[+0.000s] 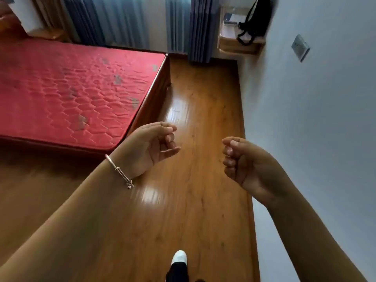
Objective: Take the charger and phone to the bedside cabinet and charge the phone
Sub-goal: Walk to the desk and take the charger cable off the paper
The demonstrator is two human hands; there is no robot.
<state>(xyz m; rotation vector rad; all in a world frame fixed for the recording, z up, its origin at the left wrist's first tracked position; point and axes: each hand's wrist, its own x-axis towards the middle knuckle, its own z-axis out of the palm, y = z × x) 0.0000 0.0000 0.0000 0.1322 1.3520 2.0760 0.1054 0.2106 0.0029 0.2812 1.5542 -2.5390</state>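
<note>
My left hand [154, 143] is held out over the wooden floor, its fingers loosely curled around nothing; a thin bracelet sits on the wrist. My right hand [242, 161] is raised beside it near the wall, with the fingers curled into the palm and nothing in it. Far ahead, in the corner, stands a low wooden cabinet [240, 44]. Small flat items lie on its top [231, 18], too blurred to tell whether they are a phone or a charger.
A bed with a red quilted mattress [67, 88] fills the left. A strip of wooden floor [199, 102] runs between bed and white wall. A grey wall plate [300, 47] is on the right wall. Black bag straps [253, 21] hang over the cabinet. Blue curtains [130, 21] hang behind.
</note>
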